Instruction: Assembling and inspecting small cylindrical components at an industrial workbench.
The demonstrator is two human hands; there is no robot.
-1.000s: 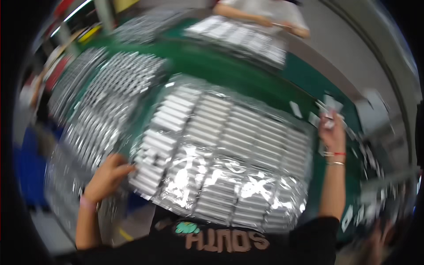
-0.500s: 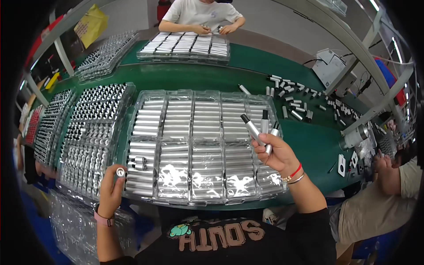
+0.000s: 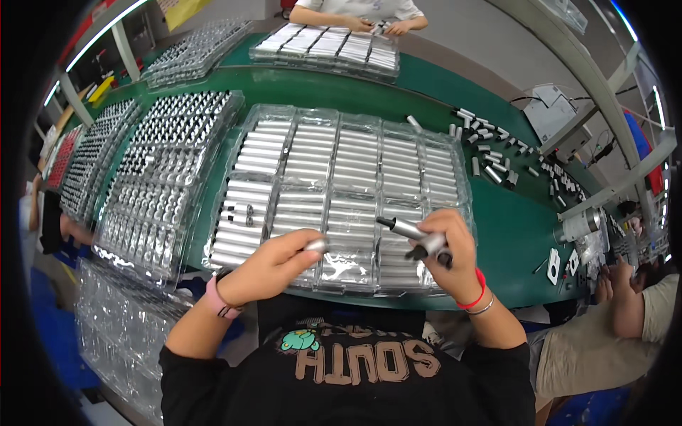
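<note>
My left hand (image 3: 264,268) is closed on a small silver cylindrical piece (image 3: 316,245), seen end-on between thumb and fingers. Opposite it, my right hand (image 3: 455,248) grips several silver tubes (image 3: 408,228) with black ends, fanned out in different directions. Both hands are above a clear plastic tray (image 3: 331,190) whose compartments hold rows of silver tubes (image 3: 349,162). In its left column, a few shorter pieces with dark ends (image 3: 238,211) lie across the rows.
Left stands another clear tray (image 3: 234,117) of upright silver and black pieces. Loose tubes (image 3: 490,149) lie scattered on the green table (image 3: 511,220) at right, near a metal canister (image 3: 579,226). Across the table a person (image 3: 359,14) works over a filled tray (image 3: 320,53). More people sit at both sides.
My left hand has come from the tray's left edge toward the middle, carrying the small silver piece. The tubes in my right hand have tilted over, and the view has shifted.
</note>
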